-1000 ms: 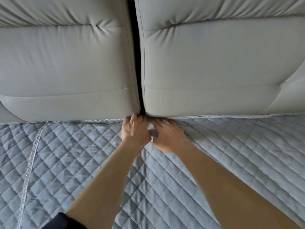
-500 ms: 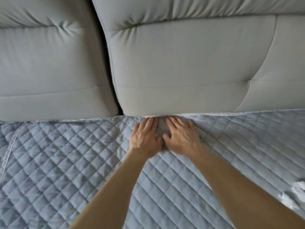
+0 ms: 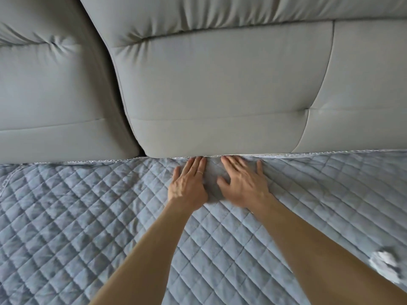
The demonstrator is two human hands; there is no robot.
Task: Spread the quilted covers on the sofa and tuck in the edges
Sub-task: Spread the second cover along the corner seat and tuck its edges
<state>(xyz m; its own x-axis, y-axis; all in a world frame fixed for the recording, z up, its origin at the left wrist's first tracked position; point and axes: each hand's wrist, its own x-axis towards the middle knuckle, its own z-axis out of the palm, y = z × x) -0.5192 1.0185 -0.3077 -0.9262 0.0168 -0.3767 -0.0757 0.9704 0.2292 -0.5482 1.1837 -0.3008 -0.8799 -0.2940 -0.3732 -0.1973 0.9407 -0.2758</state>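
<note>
A blue-grey quilted cover point(image 3: 92, 216) lies spread over the sofa seat, its lace-trimmed back edge running along the foot of the grey back cushions point(image 3: 220, 95). My left hand point(image 3: 189, 183) lies flat on the cover with straight fingers, the fingertips at the crease under the right-hand cushion. My right hand point(image 3: 242, 183) rests flat beside it, fingers spread, fingertips also at that crease. Between the two hands the cover is slightly bunched.
A second back cushion point(image 3: 55, 95) stands at the left, with a dark gap point(image 3: 142, 151) between the two cushions. A pale lace trim point(image 3: 6, 181) runs down the cover's left side. A white crumpled patch point(image 3: 385, 263) shows at the lower right.
Both hands have slid to the right along the crease, from the gap between the cushions to under the right-hand cushion, and have spread slightly apart. The view shifted right too.
</note>
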